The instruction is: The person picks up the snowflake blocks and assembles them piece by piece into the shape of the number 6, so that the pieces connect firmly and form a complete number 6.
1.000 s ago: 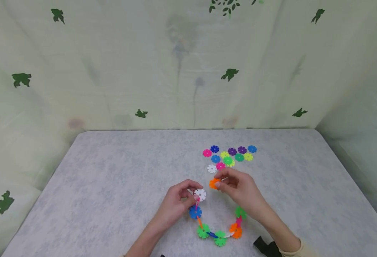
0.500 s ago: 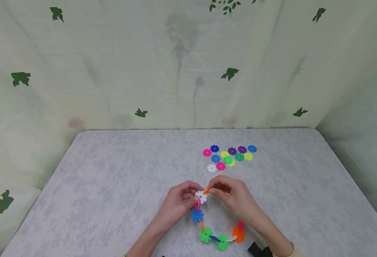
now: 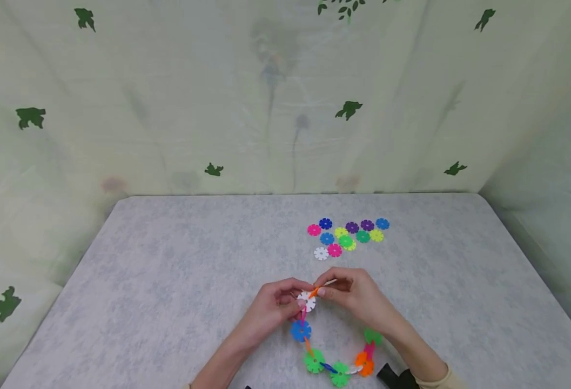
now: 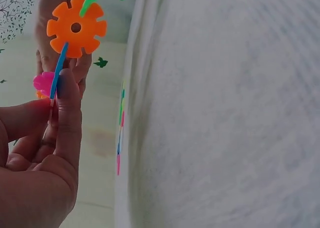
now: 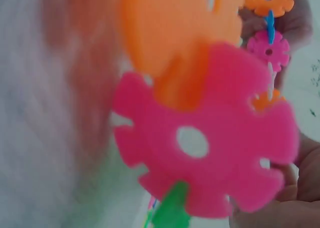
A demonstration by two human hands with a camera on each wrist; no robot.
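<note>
A curved chain of slotted, flower-shaped plastic discs hangs between and below the hands in the head view. My left hand (image 3: 270,308) pinches its upper end at the white disc (image 3: 307,303), beside a pink disc (image 3: 303,314) and a blue disc (image 3: 301,331). Between thumb and fingers, my right hand (image 3: 363,296) pinches an orange disc (image 3: 314,293) edge-on, meeting the white disc's rim. The chain's other end, a green disc (image 3: 373,336), lies near the right forearm. In the right wrist view, a pink disc (image 5: 240,148) looms close to the camera, hiding much of the work.
Several loose discs in mixed colours lie flat beyond the hands, among them a white disc (image 3: 321,253) and a purple disc (image 3: 352,227). The grey table (image 3: 168,270) ends at a pale curtain (image 3: 178,97). A black strap piece (image 3: 396,377) shows by the right wrist.
My right hand has brought the orange disc left and turned it edge-on to the white disc. The chain has shifted slightly down and right with the left hand.
</note>
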